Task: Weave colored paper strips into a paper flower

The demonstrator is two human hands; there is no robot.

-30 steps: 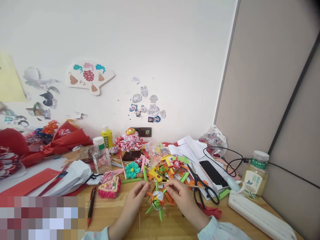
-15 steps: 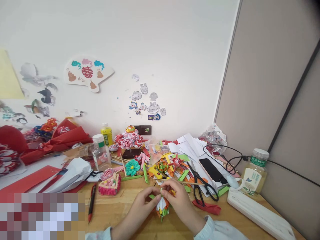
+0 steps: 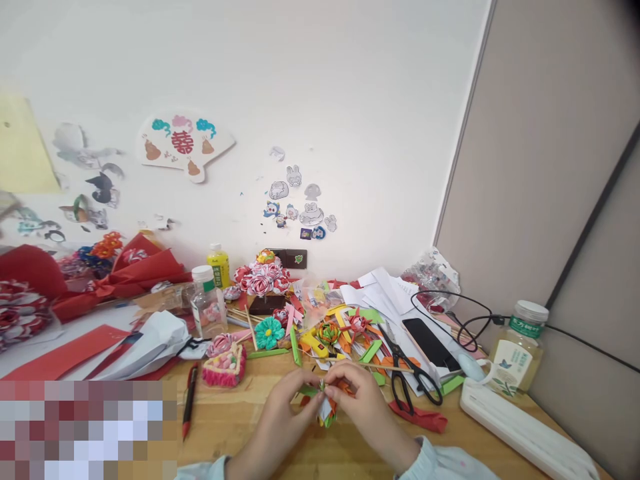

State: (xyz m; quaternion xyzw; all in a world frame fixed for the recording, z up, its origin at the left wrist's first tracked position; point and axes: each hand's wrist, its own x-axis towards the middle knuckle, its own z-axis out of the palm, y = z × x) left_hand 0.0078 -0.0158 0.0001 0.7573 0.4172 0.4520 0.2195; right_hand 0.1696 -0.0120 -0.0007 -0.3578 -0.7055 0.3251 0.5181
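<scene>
Both hands meet over the wooden table near its front edge, pinching a small folded-paper piece [image 3: 327, 415] in white, green and orange. My left hand [image 3: 289, 408] grips its top with thumb and index finger. From the other side my right hand [image 3: 358, 404] pinches the same spot, fingertips almost touching the left ones. The fingers cover part of the piece, and its lower end shows beneath them. Just beyond lie a yellow glue gun [image 3: 315, 343], a green-and-orange paper flower [image 3: 329, 331] and loose folded paper strips. Black-handled scissors [image 3: 414, 381] lie to the right of my right hand.
To the left are a black-and-red pen [image 3: 189, 403], a heart-shaped pink box [image 3: 223, 365] and a teal flower [image 3: 269, 333]. A phone [image 3: 431, 343], a white case [image 3: 525, 427] and a bottle [image 3: 520, 350] stand or lie to the right. Behind rises a wall [image 3: 360, 120].
The view has shifted slightly, so things appear a little further right. The paper piece has tilted, and less of it shows below my hands. Both hands keep their pinch.
</scene>
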